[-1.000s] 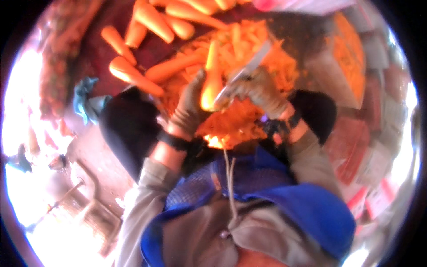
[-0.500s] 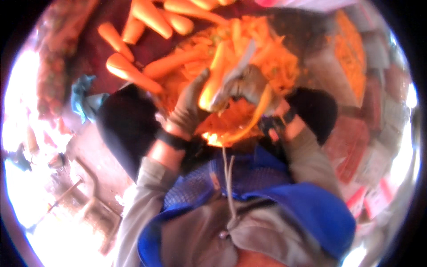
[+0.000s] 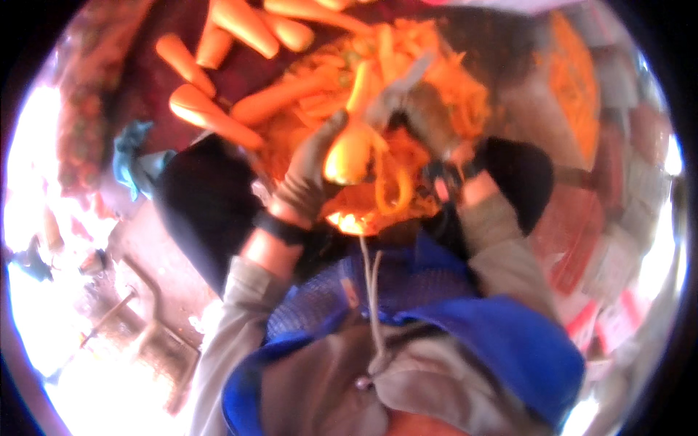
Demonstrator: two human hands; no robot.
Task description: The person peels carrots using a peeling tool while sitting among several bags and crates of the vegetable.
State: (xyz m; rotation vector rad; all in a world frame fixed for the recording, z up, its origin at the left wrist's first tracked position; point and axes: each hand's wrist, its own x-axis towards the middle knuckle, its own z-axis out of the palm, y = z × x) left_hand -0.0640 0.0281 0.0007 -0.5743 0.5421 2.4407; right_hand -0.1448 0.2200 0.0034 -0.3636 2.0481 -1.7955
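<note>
Nearest, a thin pale cord (image 3: 374,298) hangs over a blue mesh apron (image 3: 436,275), its far end close to a bed of loose orange shavings (image 3: 356,198); it could get caught among them if the lap shifts. Just beyond, the left grip in a grey-brown glove (image 3: 311,163) is clamped around a tapered orange carrot (image 3: 351,154), held between the hands with its thick end toward the body. Its smooth, probably damp side could turn or slip if that hold loosens. A looped orange strip of peel (image 3: 405,187) dangles beside it and might foul the next stroke. The right grip in a matching glove (image 3: 432,120) is closed on a narrow grey metal blade (image 3: 413,75); blur leaves me unsure whether it is a knife or a peeler. A skid along the carrot could bring its edge against the left fingers. Farther off, the heaped orange peelings (image 3: 465,94) lie near whole orange carrots (image 3: 243,29), so a dropped piece could roll in and be lost.
</note>
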